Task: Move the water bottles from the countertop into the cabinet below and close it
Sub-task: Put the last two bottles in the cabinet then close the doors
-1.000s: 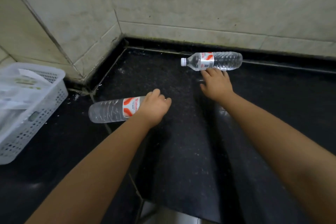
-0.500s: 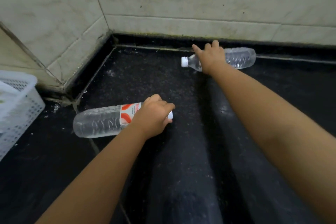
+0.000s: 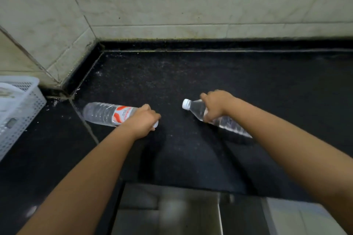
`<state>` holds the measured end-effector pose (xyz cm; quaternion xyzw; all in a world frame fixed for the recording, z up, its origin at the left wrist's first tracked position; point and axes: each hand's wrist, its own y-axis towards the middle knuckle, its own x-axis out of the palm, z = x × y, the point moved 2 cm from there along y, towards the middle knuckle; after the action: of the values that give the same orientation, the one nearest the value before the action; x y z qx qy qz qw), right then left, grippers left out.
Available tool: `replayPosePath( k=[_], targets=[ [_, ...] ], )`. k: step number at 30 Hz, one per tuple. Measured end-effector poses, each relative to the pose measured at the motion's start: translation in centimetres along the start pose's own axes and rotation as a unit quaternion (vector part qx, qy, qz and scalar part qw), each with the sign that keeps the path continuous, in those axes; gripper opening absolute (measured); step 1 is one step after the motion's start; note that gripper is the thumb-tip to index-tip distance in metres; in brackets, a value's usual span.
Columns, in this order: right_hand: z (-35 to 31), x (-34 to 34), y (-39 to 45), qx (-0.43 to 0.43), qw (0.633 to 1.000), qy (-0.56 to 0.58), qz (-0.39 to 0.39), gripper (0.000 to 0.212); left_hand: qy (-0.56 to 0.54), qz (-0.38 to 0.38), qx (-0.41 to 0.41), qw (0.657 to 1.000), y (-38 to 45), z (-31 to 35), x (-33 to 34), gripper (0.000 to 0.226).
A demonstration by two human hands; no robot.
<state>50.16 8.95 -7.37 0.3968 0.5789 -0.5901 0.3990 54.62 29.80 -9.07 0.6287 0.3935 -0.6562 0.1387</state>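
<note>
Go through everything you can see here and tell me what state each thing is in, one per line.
Left bottle: capped, lying on the countertop, held at its neck end.
Right bottle: capped, tilted, held near the shoulder.
Left hand: grip closed round the left bottle.
Right hand: grip closed round the right bottle.
White basket: upright, holding something.

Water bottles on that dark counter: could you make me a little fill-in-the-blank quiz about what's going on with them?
1. The number of water bottles in view is ____.
2. The left hand grips the left bottle near its ____ end.
3. The right bottle, held by the right hand, has a cap coloured ____.
4. The basket stands at the ____ edge of the view.

Missing words: two; cap; white; left
</note>
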Motion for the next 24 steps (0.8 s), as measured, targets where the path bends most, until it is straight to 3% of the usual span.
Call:
replayPosePath(
  k=[3, 6, 10, 14, 19, 24],
  targets=[
    [2.3, 3.2, -7.2, 0.052, 0.993, 0.108, -0.009, 0.043, 0.037, 0.009, 0.027, 0.999, -3.9, 6.3, -0.4, 0.03],
    [4.0, 5.7, -13.8, 0.067, 0.988, 0.14, 0.024, 0.042, 0.067, 0.064, 0.022, 0.995, -7.6, 13.1, -1.7, 0.035],
    [6.9, 6.4, -23.8, 0.059, 0.976, 0.183, 0.105, 0.056, 0.058, 0.112, -0.061, 0.99, -12.9, 22.3, -4.8, 0.039],
    [10.4, 7.5, -33.0, 0.045, 0.942, 0.304, 0.135, 0.06, 0.028, 0.232, -0.07, 0.97, -17.7, 28.9, -8.0, 0.043],
    [11.7, 7.8, -40.8, 0.015, 0.921, 0.347, 0.175, 0.063, -0.195, 0.231, -0.165, 0.939, -20.6, 34.3, -9.0, 0.039],
    [14.0, 9.1, -47.5, 0.046, 0.884, 0.41, 0.218, 0.073, -0.213, 0.212, -0.062, 0.952, -21.9, 43.0, -8.3, 0.038]
  ],
)
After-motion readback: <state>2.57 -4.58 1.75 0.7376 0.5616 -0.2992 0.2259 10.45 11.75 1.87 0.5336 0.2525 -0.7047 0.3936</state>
